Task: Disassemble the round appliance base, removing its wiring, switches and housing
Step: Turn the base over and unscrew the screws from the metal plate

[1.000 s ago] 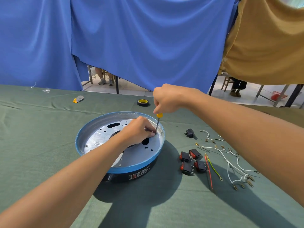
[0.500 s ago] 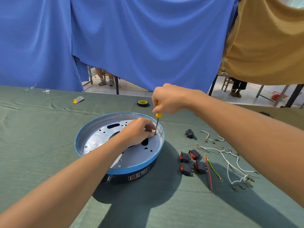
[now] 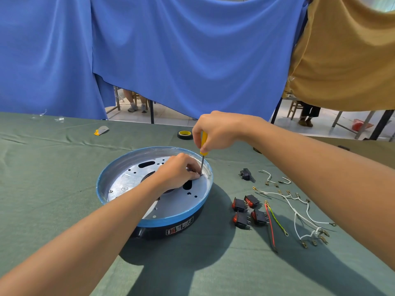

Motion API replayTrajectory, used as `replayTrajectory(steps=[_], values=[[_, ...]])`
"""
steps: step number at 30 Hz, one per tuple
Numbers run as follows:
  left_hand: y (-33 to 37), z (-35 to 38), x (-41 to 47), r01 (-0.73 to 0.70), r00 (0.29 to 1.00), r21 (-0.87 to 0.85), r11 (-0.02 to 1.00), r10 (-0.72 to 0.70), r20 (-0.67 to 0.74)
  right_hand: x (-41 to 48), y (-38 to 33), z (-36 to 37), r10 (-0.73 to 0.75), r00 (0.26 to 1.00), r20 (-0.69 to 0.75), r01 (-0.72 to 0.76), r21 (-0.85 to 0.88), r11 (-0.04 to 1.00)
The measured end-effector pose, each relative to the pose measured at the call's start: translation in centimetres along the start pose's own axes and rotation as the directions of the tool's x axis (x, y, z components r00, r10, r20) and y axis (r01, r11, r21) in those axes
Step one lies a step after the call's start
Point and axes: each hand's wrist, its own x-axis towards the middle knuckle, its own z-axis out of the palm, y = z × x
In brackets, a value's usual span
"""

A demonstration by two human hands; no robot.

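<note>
Head view: I see the round base sitting on the green table cloth just left of centre, its blue rim up, a silver plate inside and a black housing below. My right hand is over the base's far right edge, fingers wrapped round the yellow handle of a screwdriver. The tool stands nearly upright, with its tip on the plate close to the rim. My left hand rests on the plate with its fingers bunched at the tip. I cannot tell whether they pinch the shaft, a screw or nothing. To the right of the base, four black and red switches lie in a cluster on the cloth. Just beside them are a red wire and a green-yellow wire. White wires with metal terminals are spread further right. A small black part lies apart, behind the switches. A tape roll sits behind the base, under my right hand. Blue curtains hang beyond the table.
</note>
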Motion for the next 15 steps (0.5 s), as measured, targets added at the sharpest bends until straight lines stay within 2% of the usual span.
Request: replayTrajectory(steps=[3, 6, 12, 15], values=[[0.0, 0.1, 0.0, 0.002, 1.000, 0.001, 1.000, -0.002, -0.001, 0.2, -0.1, 0.1, 0.048, 0.999, 0.010, -0.048, -0.041, 0.998], [0.1, 0.0, 0.0, 0.005, 1.000, -0.004, 1.000, -0.005, 0.001, 0.4, 0.0, 0.4, 0.145, 0.987, -0.064, -0.150, -0.084, 0.985], [0.3, 0.0, -0.1, 0.012, 1.000, -0.010, 1.000, -0.012, 0.005, 0.3, -0.1, 0.0, 0.034, 0.999, -0.032, -0.036, -0.080, 0.996], [0.3, -0.1, -0.1, 0.005, 1.000, -0.009, 1.000, -0.005, 0.002, 0.3, 0.1, -0.4, -0.005, 1.000, 0.012, 0.005, 0.011, 1.000]])
